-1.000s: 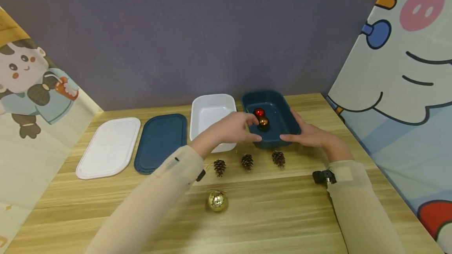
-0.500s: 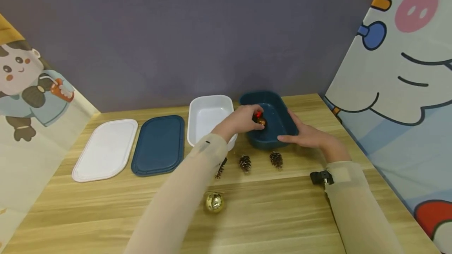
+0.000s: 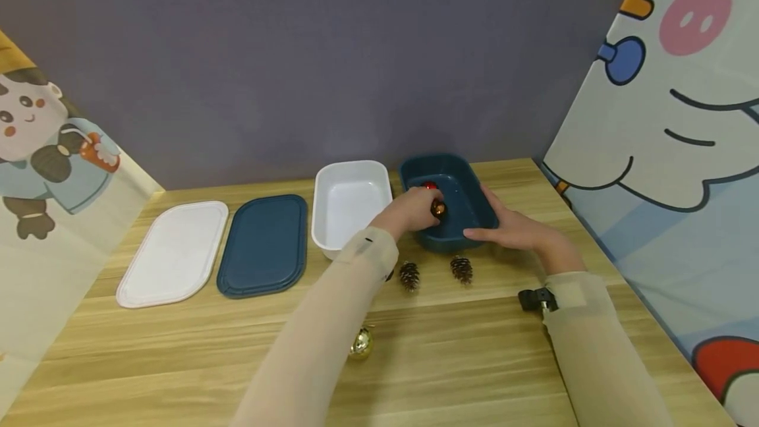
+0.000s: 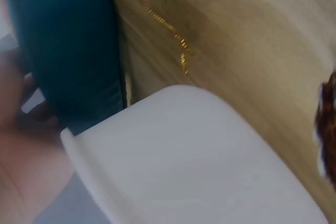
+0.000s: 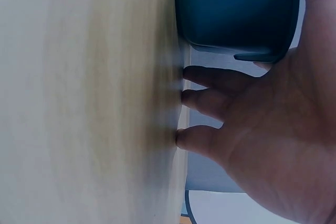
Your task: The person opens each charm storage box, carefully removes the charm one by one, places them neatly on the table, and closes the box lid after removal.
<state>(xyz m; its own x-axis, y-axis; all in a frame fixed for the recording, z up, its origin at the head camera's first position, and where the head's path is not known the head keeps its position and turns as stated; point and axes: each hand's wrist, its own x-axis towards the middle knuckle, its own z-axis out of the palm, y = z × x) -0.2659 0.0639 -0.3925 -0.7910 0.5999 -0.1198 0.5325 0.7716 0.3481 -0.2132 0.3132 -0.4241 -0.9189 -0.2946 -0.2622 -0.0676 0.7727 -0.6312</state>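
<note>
In the head view, my left hand [image 3: 412,209] reaches into the dark blue box [image 3: 452,242], fingers curled downward beside a copper Christmas bauble [image 3: 438,209]. A red bauble [image 3: 429,185] shows partly beyond the knuckles. With the fingertips hidden, I cannot tell whether they grip a bauble. My right hand [image 3: 512,228] holds the box by its near right corner, thumb across the near rim and index finger along the outer side. Its other fingers [image 5: 202,100] stretch down to the table in the right wrist view.
A white box [image 3: 352,206] stands left of the blue one. Further left lie a blue lid [image 3: 263,246] and a white lid [image 3: 174,254]. Pine cones [image 3: 409,276] lie in front of the boxes. My left sleeve partly covers a gold bauble [image 3: 362,343].
My left hand has dipped further into the blue box, its fingers closing in beside the baubles. Its forearm swung right, over one pine cone. The right hand keeps its hold on the box.
</note>
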